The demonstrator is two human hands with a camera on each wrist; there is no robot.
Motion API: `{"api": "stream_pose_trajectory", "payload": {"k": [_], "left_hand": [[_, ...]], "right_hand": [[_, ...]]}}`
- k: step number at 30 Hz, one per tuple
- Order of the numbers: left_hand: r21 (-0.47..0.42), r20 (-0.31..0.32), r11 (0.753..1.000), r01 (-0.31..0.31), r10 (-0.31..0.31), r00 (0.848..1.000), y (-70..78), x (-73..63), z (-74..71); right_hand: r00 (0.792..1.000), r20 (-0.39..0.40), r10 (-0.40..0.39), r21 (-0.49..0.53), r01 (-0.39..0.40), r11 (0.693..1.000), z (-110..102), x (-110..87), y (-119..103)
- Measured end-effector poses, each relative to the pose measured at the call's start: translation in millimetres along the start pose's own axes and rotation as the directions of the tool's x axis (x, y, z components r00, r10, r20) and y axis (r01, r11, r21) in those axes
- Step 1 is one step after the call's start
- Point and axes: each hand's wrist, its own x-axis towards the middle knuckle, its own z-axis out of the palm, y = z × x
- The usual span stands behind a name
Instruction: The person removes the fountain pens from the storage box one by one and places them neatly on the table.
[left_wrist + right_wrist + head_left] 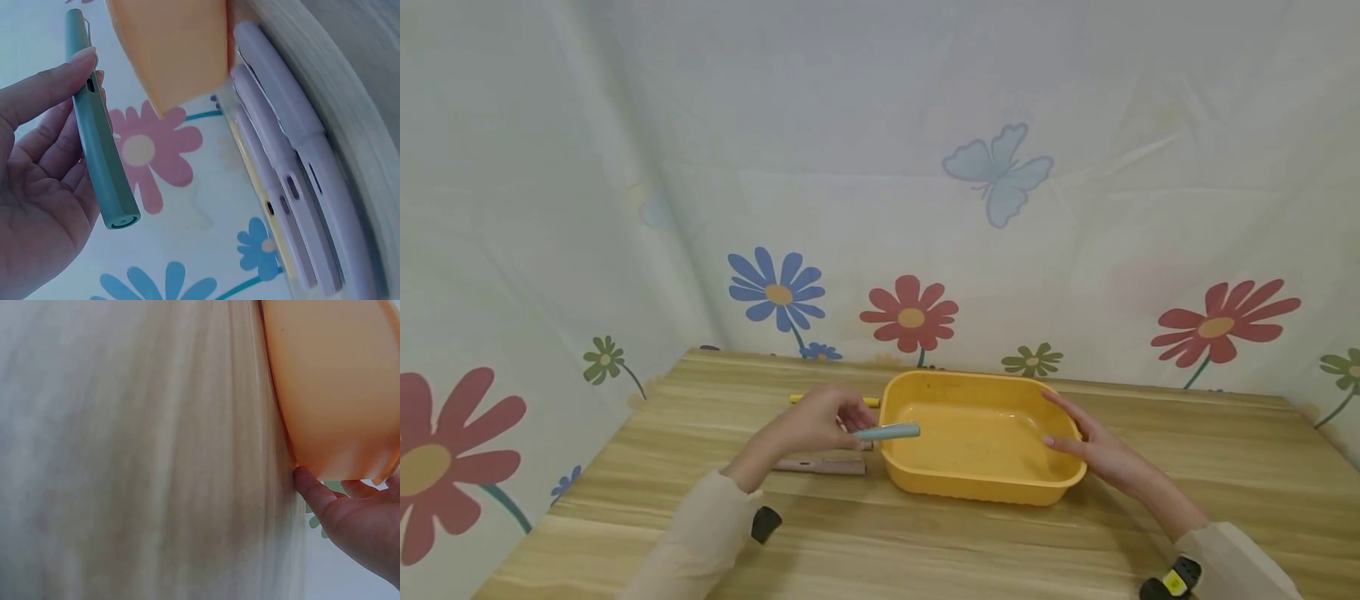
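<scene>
My left hand (827, 421) pinches a capped green fountain pen (103, 144) between thumb and fingers. In the head view its tip end overlaps the left rim of a yellow plastic basin (977, 487). Nothing shows inside the basin. My right hand (1105, 450) holds the basin's right end, thumb and fingers spread across the rim. Left of the basin lie a yellow pen (797, 400) and a pinkish pen (820, 467). The left wrist view shows several pale purple pens (281, 144) side by side with the yellow one; my left hand partly hides them in the head view.
The wood-grain table (925, 550) meets a flower-printed curtain (850, 208) at its back and left. Black straps (1172, 579) sit at both wrists, below the light sleeves (1240, 558).
</scene>
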Motion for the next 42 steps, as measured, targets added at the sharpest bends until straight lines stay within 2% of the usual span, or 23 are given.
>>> {"api": "stream_pose_trajectory", "payload": {"k": [4, 9, 13, 22, 29, 42], "left_hand": [[0.017, -0.017, 1.0, -0.001, 0.002, 1.0, -6.7, -10.7, -4.1], [0.023, -0.006, 0.999, 0.039, -0.039, 0.999, -15.4, -23.6, -7.9], [0.04, 0.003, 0.998, 0.042, -0.042, 0.999, -22.2, -33.5, -10.3], [-0.003, 0.012, 0.999, 0.045, -0.045, 0.999, -30.1, -52.3, -13.9], [-0.018, 0.033, 0.997, 0.073, -0.073, 0.997, -32.9, -61.2, -13.9], [-0.001, 0.117, 0.999, 0.045, -0.045, 0.992, -41.9, -66.2, -6.8]], "right_hand": [[1.0, -0.002, 0.004, -0.007, -0.004, 1.0, 0, -1.0, -3], [1.0, -0.005, 0.005, -0.007, -0.005, 1.0, 0, -1.2, -3], [1.0, -0.005, 0.002, -0.013, -0.002, 1.0, 0, -1.3, -2], [1.0, -0.006, 0.021, 0.008, -0.021, 1.0, 1, -1.5, -1], [1.0, -0.004, 0.012, 0.011, -0.012, 1.0, 1, -1.5, -1], [1.0, -0.006, 0.004, -0.001, -0.004, 1.0, 1, -0.9, -1]]}}
